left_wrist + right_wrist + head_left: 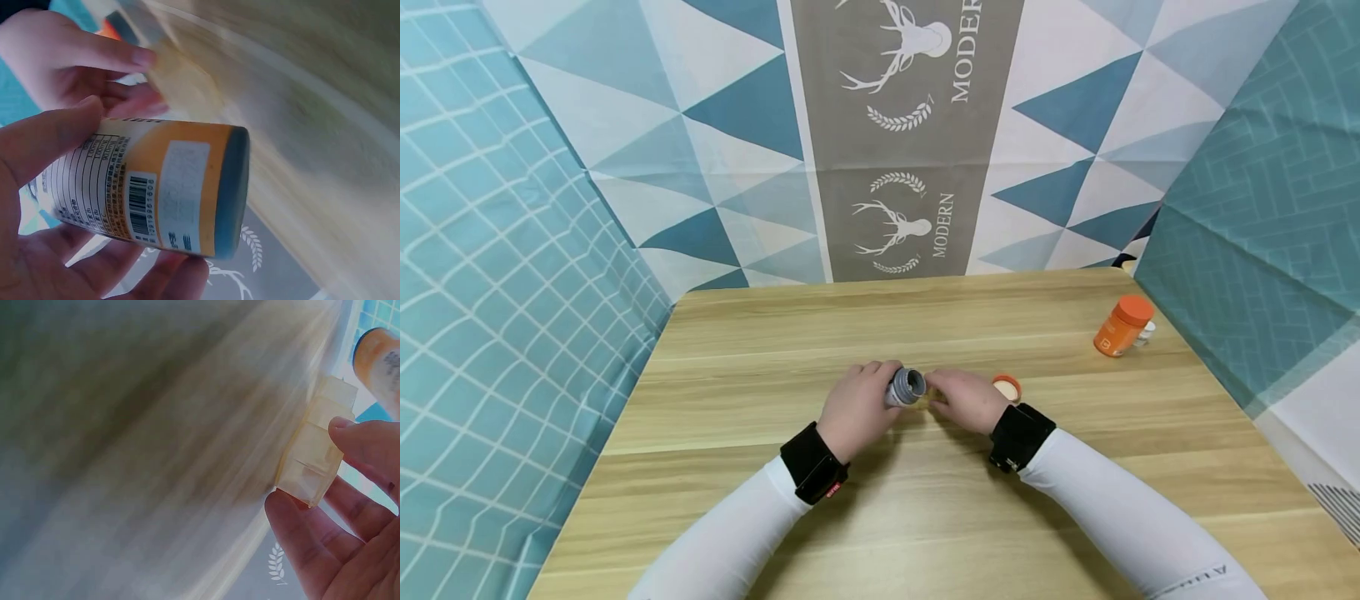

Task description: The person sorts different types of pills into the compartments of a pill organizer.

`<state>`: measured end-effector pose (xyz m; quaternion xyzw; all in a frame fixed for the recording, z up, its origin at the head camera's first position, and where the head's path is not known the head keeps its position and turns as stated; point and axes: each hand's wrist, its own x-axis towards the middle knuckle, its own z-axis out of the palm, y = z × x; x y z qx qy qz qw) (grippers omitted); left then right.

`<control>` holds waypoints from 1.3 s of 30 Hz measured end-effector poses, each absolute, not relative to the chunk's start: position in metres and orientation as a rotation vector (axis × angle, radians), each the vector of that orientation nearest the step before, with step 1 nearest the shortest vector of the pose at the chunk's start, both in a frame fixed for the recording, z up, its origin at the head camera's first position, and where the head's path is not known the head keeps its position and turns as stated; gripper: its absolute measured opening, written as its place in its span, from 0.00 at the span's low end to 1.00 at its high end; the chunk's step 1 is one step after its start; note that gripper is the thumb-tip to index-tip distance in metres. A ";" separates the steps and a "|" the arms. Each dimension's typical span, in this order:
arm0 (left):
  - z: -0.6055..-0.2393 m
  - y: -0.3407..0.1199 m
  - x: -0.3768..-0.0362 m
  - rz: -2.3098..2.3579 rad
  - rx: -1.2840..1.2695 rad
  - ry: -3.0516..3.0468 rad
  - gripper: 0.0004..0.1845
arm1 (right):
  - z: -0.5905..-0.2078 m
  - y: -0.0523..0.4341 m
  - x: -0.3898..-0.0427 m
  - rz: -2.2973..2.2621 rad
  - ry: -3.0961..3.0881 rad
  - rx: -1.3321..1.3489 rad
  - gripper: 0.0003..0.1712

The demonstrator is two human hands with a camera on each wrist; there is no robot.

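My left hand point(859, 410) grips a supplement bottle point(907, 387), uncapped and tipped so that its grey threaded mouth faces right. In the left wrist view the bottle point(140, 184) shows an orange and white printed label with a barcode, thumb on one side and fingers on the other. My right hand point(967, 400) pinches a translucent yellowish pill box with compartments point(315, 447) by its edges, close over the table. The bottle's mouth points toward the pill box. Behind the right wrist, an orange-rimmed cap point(1007, 387) lies with its pale inside up.
An orange jar with an orange lid point(1122, 326) stands near the table's right edge, with a small white object point(1145, 334) partly hidden behind it. The wooden table point(760, 358) meets a patterned cloth backdrop point(722, 150) at the far edge.
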<state>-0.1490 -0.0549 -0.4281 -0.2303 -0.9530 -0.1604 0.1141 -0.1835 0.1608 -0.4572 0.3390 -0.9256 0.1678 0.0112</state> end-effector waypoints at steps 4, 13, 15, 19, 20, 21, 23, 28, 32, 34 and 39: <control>-0.427 -0.054 -0.144 -0.669 -0.646 -2.815 0.29 | -0.457 0.161 -0.185 0.527 -2.892 1.027 0.18; -0.425 -0.052 -0.138 -0.999 -0.616 -2.863 0.32 | -0.456 0.176 -0.186 0.636 -2.858 0.911 0.21; -0.428 -0.049 -0.139 -1.043 -0.604 -2.879 0.34 | -0.455 0.185 -0.185 0.636 -2.856 0.865 0.21; -0.433 -0.041 -0.141 -1.116 -0.624 -2.922 0.35 | -0.453 0.206 -0.183 0.663 -2.879 0.766 0.25; -0.434 -0.038 -0.141 -1.124 -0.634 -2.928 0.35 | -0.453 0.212 -0.182 0.666 -2.887 0.747 0.26; -0.435 -0.036 -0.141 -1.122 -0.648 -2.932 0.35 | -0.452 0.218 -0.181 0.669 -2.898 0.728 0.28; -0.436 -0.031 -0.142 -1.119 -0.674 -2.933 0.33 | -0.452 0.228 -0.179 0.668 -2.925 0.695 0.30; -0.436 -0.026 -0.147 -1.147 -0.745 -2.916 0.30 | -0.453 0.244 -0.176 0.571 -2.980 0.655 0.34; -0.436 -0.028 -0.149 -1.194 -0.737 -2.920 0.28 | -0.457 0.245 -0.178 0.474 -3.022 0.685 0.36; -0.437 -0.029 -0.150 -1.215 -0.731 -2.920 0.29 | -0.460 0.244 -0.180 0.417 -3.050 0.681 0.36; -0.440 -0.026 -0.151 -1.253 -0.743 -2.921 0.30 | -0.466 0.246 -0.182 0.321 -3.076 0.662 0.28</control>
